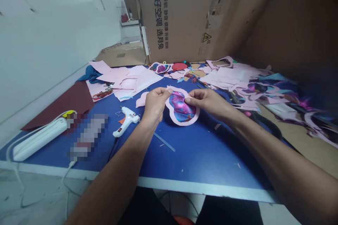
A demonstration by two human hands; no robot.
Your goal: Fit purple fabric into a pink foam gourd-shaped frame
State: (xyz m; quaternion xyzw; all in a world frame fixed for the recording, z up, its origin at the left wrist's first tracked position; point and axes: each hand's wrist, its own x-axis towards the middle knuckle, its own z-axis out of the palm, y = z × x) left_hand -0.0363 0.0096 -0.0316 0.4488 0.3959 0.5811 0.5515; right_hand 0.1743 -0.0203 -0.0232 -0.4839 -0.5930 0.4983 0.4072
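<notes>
Between my two hands is a rounded cutout [182, 107] with a wide pale pink border and a shiny purple, pink and blue middle. My left hand [155, 103] pinches its upper left edge between thumb and fingers. On the upper right side, my right hand [202, 101] grips it, the thumb lying on the shiny middle. The cutout is held above the blue table [200, 158]. Just left of my left hand, a pale pink cut piece [142, 100] lies partly hidden behind the wrist. A white glue gun [126, 120] with an orange trigger rests beside my left forearm.
A translucent glue stick [164, 142] lies near the middle. To the left are a white power strip [41, 140], a blurred-out object [89, 135] and a maroon sheet [60, 103]. Pink scraps [232, 75] pile up at the back and right. A large cardboard box [182, 17] stands behind.
</notes>
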